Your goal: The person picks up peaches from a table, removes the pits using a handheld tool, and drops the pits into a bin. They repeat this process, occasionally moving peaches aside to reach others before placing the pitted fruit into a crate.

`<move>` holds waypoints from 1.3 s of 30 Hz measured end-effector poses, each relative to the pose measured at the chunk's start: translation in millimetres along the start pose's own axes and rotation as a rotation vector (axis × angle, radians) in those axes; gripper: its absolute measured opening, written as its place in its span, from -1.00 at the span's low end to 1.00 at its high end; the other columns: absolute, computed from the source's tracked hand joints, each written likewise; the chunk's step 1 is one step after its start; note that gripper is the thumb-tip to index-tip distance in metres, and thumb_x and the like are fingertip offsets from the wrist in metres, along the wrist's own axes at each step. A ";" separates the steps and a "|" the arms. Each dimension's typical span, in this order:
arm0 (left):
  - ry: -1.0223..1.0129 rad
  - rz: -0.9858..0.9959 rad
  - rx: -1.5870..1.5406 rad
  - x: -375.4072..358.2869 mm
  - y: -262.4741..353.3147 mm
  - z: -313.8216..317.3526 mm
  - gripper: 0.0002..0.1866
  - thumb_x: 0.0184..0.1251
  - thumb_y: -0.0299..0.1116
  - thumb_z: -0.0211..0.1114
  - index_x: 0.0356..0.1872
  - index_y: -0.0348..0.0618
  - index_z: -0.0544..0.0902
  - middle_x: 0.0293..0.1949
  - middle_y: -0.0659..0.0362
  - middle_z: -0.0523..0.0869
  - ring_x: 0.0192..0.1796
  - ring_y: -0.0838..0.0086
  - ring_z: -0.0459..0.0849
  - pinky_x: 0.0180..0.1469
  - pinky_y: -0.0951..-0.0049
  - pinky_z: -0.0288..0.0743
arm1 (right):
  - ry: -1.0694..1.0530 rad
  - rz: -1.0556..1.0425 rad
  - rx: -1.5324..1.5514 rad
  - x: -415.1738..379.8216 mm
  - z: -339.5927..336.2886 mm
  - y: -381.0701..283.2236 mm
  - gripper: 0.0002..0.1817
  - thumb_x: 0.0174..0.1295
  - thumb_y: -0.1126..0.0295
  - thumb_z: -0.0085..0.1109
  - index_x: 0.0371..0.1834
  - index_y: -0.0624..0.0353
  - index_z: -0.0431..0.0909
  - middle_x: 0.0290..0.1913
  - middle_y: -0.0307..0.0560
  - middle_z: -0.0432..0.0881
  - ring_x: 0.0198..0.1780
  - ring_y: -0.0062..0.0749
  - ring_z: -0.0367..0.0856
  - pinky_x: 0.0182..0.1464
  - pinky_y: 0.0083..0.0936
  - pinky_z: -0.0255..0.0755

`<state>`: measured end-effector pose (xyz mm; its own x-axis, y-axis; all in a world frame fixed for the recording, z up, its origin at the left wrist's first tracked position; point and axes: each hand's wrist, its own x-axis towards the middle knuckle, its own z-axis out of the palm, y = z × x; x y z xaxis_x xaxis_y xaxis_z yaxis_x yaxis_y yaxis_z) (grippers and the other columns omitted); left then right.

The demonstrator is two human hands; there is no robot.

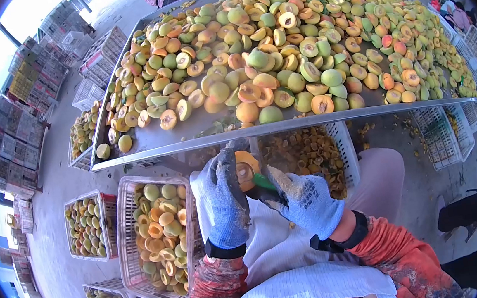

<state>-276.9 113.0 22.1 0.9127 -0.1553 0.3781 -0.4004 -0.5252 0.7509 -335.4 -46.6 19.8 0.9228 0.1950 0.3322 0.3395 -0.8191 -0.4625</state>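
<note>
Metal table [189, 132] of halved peaches above, left hand [221, 201] gripping peach half [246, 169], right hand [303, 197] seemingly clamping green tool [263, 181]

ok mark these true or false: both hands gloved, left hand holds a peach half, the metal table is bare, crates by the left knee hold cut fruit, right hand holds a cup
1. Both hands are gloved: true; left hand, right hand.
2. The left hand holds a peach half: true.
3. The metal table is bare: false; peaches cover it.
4. The crate beside the left knee holds cut fruit: true.
5. The right hand holds a cup: false; it grips a green-handled tool.
</note>
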 end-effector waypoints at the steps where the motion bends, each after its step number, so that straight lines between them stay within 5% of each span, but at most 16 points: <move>1: 0.000 0.001 0.000 -0.2 2.0 0.3 -0.66 0.44 -0.30 -0.08 0.02 -0.33 0.49 -0.08 0.05 0.60 -0.09 0.39 0.64 -0.01 0.46 0.52 | 0.009 -0.006 0.003 -1.4 0.5 -0.3 -0.41 0.08 0.04 0.20 0.13 0.15 0.43 -0.47 -0.06 0.56 -0.53 -0.20 0.58 -0.49 -0.32 0.43; 4: 0.010 0.077 -0.002 -2.0 5.8 2.2 -0.66 0.45 -0.29 -0.08 0.01 -0.34 0.50 -0.09 0.05 0.61 -0.10 0.41 0.63 -0.03 0.48 0.51 | -0.015 0.021 -0.008 -5.2 -2.6 -3.4 -0.44 0.09 0.06 0.21 0.10 0.16 0.44 -0.46 -0.01 0.59 -0.50 -0.16 0.60 -0.48 -0.28 0.44; 6: 0.015 -0.237 -0.354 -3.1 10.1 5.7 -0.65 0.46 -0.27 -0.09 0.00 -0.34 0.52 -0.10 0.07 0.62 -0.10 0.44 0.62 -0.06 0.49 0.50 | -0.038 0.107 0.156 -10.8 2.4 -10.0 -0.46 0.09 0.09 0.22 0.08 0.18 0.44 -0.44 0.02 0.60 -0.48 -0.14 0.61 -0.46 -0.26 0.45; 11: 0.078 -0.312 -0.518 -3.5 18.8 12.1 -0.64 0.46 -0.25 -0.07 -0.01 -0.33 0.53 -0.11 0.09 0.62 -0.10 0.45 0.61 -0.08 0.49 0.51 | -0.199 0.335 0.598 -7.9 -4.4 -8.6 -0.50 0.08 0.18 0.25 0.04 0.23 0.44 -0.39 0.09 0.62 -0.42 -0.07 0.63 -0.44 -0.26 0.47; 14: -0.005 -0.326 -0.408 3.1 18.9 8.2 -0.64 0.44 -0.22 -0.05 0.00 -0.32 0.52 -0.11 0.08 0.62 -0.12 0.45 0.62 -0.13 0.50 0.54 | 0.015 0.007 0.247 -3.5 -6.1 6.7 -0.43 0.05 0.25 0.30 0.11 0.25 0.38 -0.40 0.07 0.61 -0.42 -0.07 0.63 -0.36 -0.32 0.50; 17: 0.147 -0.413 -0.922 10.9 28.1 17.1 -0.63 0.43 -0.20 -0.02 -0.02 -0.32 0.53 -0.12 0.09 0.62 -0.14 0.43 0.63 -0.12 0.48 0.56 | 0.113 -0.043 0.213 5.0 -12.6 0.5 -0.42 0.03 0.26 0.31 0.11 0.27 0.37 -0.39 0.05 0.63 -0.42 -0.08 0.63 -0.38 -0.32 0.49; 23: 0.165 -0.183 -0.473 3.3 30.7 11.3 -0.62 0.44 -0.21 -0.04 0.00 -0.34 0.53 -0.08 0.08 0.62 -0.06 0.44 0.60 0.00 0.47 0.47 | 0.014 0.050 0.112 -4.0 -8.1 -8.7 -0.43 0.03 0.27 0.31 0.10 0.27 0.37 -0.37 0.12 0.62 -0.43 -0.04 0.63 -0.42 -0.31 0.48; 26: 0.158 -0.184 -0.504 1.8 35.2 8.5 -0.61 0.43 -0.21 -0.03 0.00 -0.34 0.54 -0.05 0.07 0.62 -0.05 0.45 0.58 0.03 0.46 0.44 | -0.102 0.124 0.234 -7.1 -11.3 -14.7 -0.49 0.09 0.25 0.28 0.06 0.26 0.38 -0.49 0.03 0.59 -0.58 -0.19 0.59 -0.54 -0.41 0.43; 28: 0.168 -0.136 -0.530 1.0 29.3 8.8 -0.62 0.41 -0.22 -0.01 0.00 -0.35 0.54 -0.04 0.06 0.62 -0.05 0.44 0.59 0.02 0.46 0.45 | -0.331 0.351 1.013 -4.7 -18.5 -13.6 -0.57 0.20 0.17 0.19 0.00 0.22 0.40 -0.64 -0.17 0.49 -0.71 -0.46 0.47 -0.67 -0.56 0.30; 29: 0.175 -0.085 -0.554 0.3 26.9 7.8 -0.62 0.40 -0.23 0.01 0.01 -0.36 0.54 -0.04 0.05 0.62 -0.05 0.43 0.59 0.02 0.45 0.45 | -0.336 0.351 1.014 -0.6 -28.4 -11.0 -0.57 0.20 0.17 0.19 0.00 0.22 0.40 -0.64 -0.17 0.49 -0.71 -0.46 0.47 -0.67 -0.56 0.30; 31: 0.092 -0.149 -0.602 3.4 31.8 -3.4 -0.62 0.39 -0.24 0.03 0.01 -0.37 0.54 -0.05 0.05 0.63 -0.07 0.42 0.61 0.02 0.45 0.46 | -0.769 0.658 1.385 14.5 -50.6 -0.4 -0.61 0.24 0.03 0.09 -0.08 0.10 0.46 -0.66 -0.17 0.44 -0.73 -0.47 0.42 -0.65 -0.48 0.34; 32: 0.007 -0.217 -0.650 4.4 34.0 -7.9 -0.62 0.37 -0.25 0.05 0.01 -0.38 0.53 -0.06 0.05 0.63 -0.08 0.41 0.62 0.01 0.44 0.47 | -0.767 0.658 1.388 19.5 -52.0 4.8 -0.61 0.24 0.03 0.09 -0.08 0.10 0.46 -0.66 -0.17 0.44 -0.73 -0.47 0.42 -0.65 -0.48 0.34; 34: -0.043 -0.355 -0.729 6.1 27.9 -6.5 -0.64 0.34 -0.28 0.10 0.00 -0.38 0.54 -0.11 0.04 0.65 -0.13 0.39 0.64 -0.03 0.45 0.49 | -0.788 0.634 1.293 22.6 -50.0 11.7 -0.58 0.28 0.01 0.03 -0.10 0.17 0.45 -0.68 -0.29 0.40 -0.74 -0.62 0.37 -0.73 -0.66 0.19; 36: -0.026 -0.410 -0.824 9.6 14.5 1.9 -0.66 0.29 -0.33 0.19 -0.01 -0.38 0.58 -0.19 0.12 0.66 -0.21 0.58 0.58 -0.16 0.55 0.49 | -0.749 0.715 1.252 20.8 -35.8 12.6 -0.52 0.23 -0.03 0.08 -0.08 0.21 0.47 -0.65 -0.25 0.46 -0.72 -0.58 0.41 -0.71 -0.63 0.24; 38: -0.020 -0.466 -0.875 6.6 16.4 5.9 -0.68 0.28 -0.32 0.20 -0.05 -0.35 0.61 -0.24 0.13 0.67 -0.32 0.60 0.58 -0.27 0.60 0.50 | 0.051 -0.006 0.105 8.0 -8.9 10.3 -0.46 0.18 -0.07 0.14 -0.05 0.21 0.46 -0.62 -0.24 0.50 -0.70 -0.57 0.44 -0.68 -0.62 0.30; 39: 0.034 -0.463 -0.813 5.8 10.8 9.8 -0.69 0.28 -0.32 0.20 -0.07 -0.34 0.63 -0.27 0.14 0.67 -0.36 0.61 0.59 -0.34 0.61 0.50 | -0.095 0.052 0.056 4.0 -13.8 5.4 -0.51 0.14 0.04 0.23 -0.06 0.22 0.45 -0.52 -0.26 0.54 -0.67 -0.63 0.44 -0.65 -0.64 0.34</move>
<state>-275.1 98.2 27.1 0.9978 -0.0458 -0.0475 0.0565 0.2198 0.9739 -332.4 -57.7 30.0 0.9516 0.2056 0.2283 0.2980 -0.7985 -0.5231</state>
